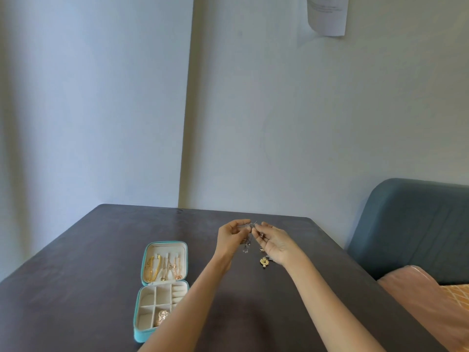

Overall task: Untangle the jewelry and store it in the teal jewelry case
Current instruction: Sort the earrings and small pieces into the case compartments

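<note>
The open teal zip jewelry case (162,288) lay flat at the left of the dark table (76,275), gold chains already hung in its lid — probably kept near so that each freed piece could go in quickly. The left hand (232,237) and the right hand (275,241) each pinched the tangled thin silver chain (250,228), lifted so its loops hung loose. A small gold flower pendant (264,262) waited on the table under the right wrist.

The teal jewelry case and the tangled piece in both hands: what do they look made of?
Teal jewelry case: likely faux leather shell, matte; cream velvety lining, soft and unshiny. Tangled jewelry: thin silvery metal chain, glinting, pinched by left hand and right hand.
</note>
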The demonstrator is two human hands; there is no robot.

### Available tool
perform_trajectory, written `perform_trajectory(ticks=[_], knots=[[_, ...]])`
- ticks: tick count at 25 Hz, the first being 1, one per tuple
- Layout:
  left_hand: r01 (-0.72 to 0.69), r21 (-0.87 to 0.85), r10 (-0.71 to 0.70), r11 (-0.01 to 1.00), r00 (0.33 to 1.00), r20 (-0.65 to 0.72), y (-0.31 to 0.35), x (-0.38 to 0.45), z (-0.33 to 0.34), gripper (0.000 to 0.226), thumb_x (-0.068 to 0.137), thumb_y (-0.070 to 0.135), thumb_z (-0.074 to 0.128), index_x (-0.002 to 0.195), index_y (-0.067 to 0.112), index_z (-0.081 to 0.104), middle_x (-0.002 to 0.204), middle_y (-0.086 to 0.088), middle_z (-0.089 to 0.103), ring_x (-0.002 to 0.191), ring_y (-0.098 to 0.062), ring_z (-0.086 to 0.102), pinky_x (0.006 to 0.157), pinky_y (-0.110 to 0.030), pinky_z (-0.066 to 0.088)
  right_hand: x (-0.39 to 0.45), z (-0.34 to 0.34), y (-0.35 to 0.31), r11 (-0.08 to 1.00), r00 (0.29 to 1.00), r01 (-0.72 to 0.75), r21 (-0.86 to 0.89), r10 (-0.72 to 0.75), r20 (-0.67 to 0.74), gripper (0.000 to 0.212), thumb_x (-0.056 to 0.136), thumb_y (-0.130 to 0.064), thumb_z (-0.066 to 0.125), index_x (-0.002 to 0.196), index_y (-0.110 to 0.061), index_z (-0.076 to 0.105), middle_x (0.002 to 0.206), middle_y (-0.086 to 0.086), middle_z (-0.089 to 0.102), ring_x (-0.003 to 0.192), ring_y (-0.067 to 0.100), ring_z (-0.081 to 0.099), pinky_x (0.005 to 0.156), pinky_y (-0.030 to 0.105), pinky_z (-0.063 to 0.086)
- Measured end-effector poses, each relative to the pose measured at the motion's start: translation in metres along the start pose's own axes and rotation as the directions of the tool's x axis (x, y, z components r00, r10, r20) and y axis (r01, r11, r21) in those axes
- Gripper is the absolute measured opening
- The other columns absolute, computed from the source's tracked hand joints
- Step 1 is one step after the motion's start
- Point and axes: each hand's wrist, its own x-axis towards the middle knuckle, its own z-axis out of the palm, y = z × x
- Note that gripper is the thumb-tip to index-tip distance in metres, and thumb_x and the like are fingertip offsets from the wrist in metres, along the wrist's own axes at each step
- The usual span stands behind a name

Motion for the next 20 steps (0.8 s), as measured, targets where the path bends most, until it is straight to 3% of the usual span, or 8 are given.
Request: perform_trajectory(ticks=[2, 5, 8, 10, 14, 20], knots=[[-0.035, 0.032, 0.035, 0.999, 0.999, 0.015, 0.010, -0.005, -0.012, 0.014, 0.085, 0.008, 0.067, 0.098, 0.013, 0.068, 0.080, -0.011, 0.069, 0.069, -0.015, 0.062, 0.069, -0.024, 0.054, -0.007, 0.012, 0.003, 1.000, 1.000, -0.011, -0.005, 0.011, 0.017, 0.018, 0.084, 0.014, 0.058, 0.090, -0.002, 0.053, 0.087, 0.018, 0.061, 0.070, 0.022, 0.069, 0.056, 0.022, 0.058], [-0.074, 0.069, 0.075, 0.995, 0.997, -0.011, 0.024, -0.008, -0.030, 0.009, 0.082, 0.008, 0.071, 0.089, 0.014, 0.070, 0.073, -0.009, 0.068, 0.065, -0.019, 0.058, 0.060, -0.026, 0.051, -0.019, 0.032, 0.004, 0.960, 0.995, 0.037, -0.279, -0.009, 0.100, 0.012, 0.088, 0.009, 0.056, 0.095, 0.000, 0.061, 0.083, 0.011, 0.062, 0.073, 0.015, 0.060, 0.060, 0.018, 0.056], [-0.069, 0.100, 0.077, 0.993, 0.994, -0.075, 0.034, -0.007, -0.044, 0.006, 0.082, 0.010, 0.072, 0.087, 0.010, 0.072, 0.069, -0.006, 0.067, 0.056, -0.015, 0.055, 0.049, -0.021, 0.046, -0.028, 0.048, 0.002, 0.802, 0.981, 0.156, -0.576, -0.056, 0.188, 0.017, 0.089, 0.000, 0.057, 0.102, -0.007, 0.066, 0.084, 0.001, 0.065, 0.073, 0.006, 0.056, 0.064, 0.015, 0.047], [-0.063, 0.118, 0.071, 0.991, 0.995, -0.066, 0.041, -0.008, -0.051, 0.006, 0.082, 0.010, 0.071, 0.088, 0.008, 0.073, 0.069, -0.005, 0.068, 0.056, -0.015, 0.056, 0.051, -0.021, 0.048, -0.033, 0.056, 0.001, 0.699, 0.971, 0.225, -0.678, -0.100, 0.219, 0.019, 0.086, -0.006, 0.064, 0.105, -0.010, 0.067, 0.089, -0.003, 0.068, 0.078, 0.000, 0.058, 0.065, 0.012, 0.042], [-0.087, 0.167, 0.083, 0.982, 0.996, 0.030, 0.055, -0.009, -0.065, 0.007, 0.086, 0.010, 0.066, 0.088, 0.013, 0.072, 0.072, 0.001, 0.070, 0.058, -0.005, 0.061, 0.065, -0.021, 0.053, -0.036, 0.066, 0.006, 0.607, 0.942, 0.333, -0.721, -0.235, 0.238, 0.019, 0.084, -0.010, 0.068, 0.103, -0.007, 0.068, 0.096, 0.002, 0.071, 0.083, 0.002, 0.064, 0.058, 0.003, 0.042], [-0.098, 0.264, 0.080, 0.960, 0.994, 0.079, 0.073, -0.023, -0.090, 0.012, 0.089, 0.011, 0.063, 0.096, 0.006, 0.071, 0.068, 0.011, 0.071, 0.057, -0.001, 0.058, 0.063, -0.015, 0.051, -0.039, 0.076, 0.026, 0.479, 0.894, 0.439, -0.760, -0.315, 0.318, 0.012, 0.088, -0.010, 0.063, 0.097, -0.011, 0.072, 0.093, -0.002, 0.070, 0.089, 0.008, 0.063, 0.073, 0.010, 0.045]])
